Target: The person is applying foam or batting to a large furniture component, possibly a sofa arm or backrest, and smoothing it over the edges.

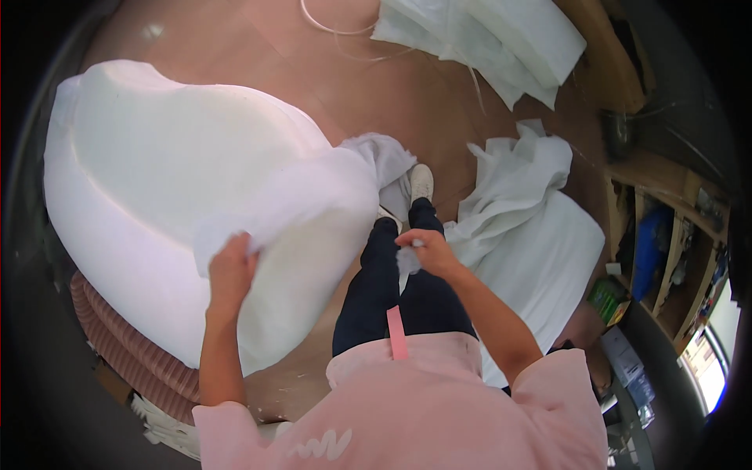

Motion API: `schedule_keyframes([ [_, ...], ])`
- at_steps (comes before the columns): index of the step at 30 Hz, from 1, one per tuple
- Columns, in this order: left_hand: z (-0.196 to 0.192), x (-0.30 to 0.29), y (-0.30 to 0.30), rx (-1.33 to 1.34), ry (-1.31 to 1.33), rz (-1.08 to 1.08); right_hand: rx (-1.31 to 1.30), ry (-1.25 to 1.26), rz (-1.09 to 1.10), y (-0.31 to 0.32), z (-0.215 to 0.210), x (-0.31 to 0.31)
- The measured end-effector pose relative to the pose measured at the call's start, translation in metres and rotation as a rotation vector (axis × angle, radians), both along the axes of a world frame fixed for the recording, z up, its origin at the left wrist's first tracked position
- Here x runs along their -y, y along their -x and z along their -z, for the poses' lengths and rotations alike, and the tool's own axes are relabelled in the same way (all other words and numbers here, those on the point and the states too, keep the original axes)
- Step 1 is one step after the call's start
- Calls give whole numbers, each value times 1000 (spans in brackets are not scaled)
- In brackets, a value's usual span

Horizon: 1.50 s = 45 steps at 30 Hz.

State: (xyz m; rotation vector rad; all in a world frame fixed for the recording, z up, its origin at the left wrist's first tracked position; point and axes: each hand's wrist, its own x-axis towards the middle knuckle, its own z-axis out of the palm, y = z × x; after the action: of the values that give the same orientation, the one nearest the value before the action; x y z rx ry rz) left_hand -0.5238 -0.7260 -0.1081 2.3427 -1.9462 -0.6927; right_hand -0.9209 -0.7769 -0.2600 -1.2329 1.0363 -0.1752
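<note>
A big rounded form covered in white padding (pixel 149 149) fills the left side, with a flat, paler top. My left hand (pixel 233 270) is at its near right side, fingers closed on the edge of a loose flap of white wadding (pixel 274 200). In front of my legs, my right hand (pixel 429 252) pinches a small torn tuft of white wadding (pixel 407 260). A crumpled piece of wadding (pixel 381 157) lies against the form's right end, beside my shoe (pixel 421 182).
Right of my legs, a long white sheet of wadding (pixel 540 235) lies on the brown floor (pixel 352 86). More white sheeting (pixel 493 39) lies at the far right. Wooden shelving (pixel 666 258) stands along the right. A striped brown cushion (pixel 133 345) shows under the form.
</note>
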Motion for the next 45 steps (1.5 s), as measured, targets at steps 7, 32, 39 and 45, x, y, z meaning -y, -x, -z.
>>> schedule_keyframes([
  [7, 18, -79, 14, -105, -556, -102, 18, 364, 85, -110, -28, 13],
  [32, 171, 68, 11, -244, -489, -812, -285, 192, -776, -259, 70, 139],
  [39, 132, 74, 11, -446, -587, -554, -311, 116, -809, -263, 71, 136],
  [45, 60, 19, 5, -524, -710, -527, -282, 164, -753, -263, 69, 137],
])
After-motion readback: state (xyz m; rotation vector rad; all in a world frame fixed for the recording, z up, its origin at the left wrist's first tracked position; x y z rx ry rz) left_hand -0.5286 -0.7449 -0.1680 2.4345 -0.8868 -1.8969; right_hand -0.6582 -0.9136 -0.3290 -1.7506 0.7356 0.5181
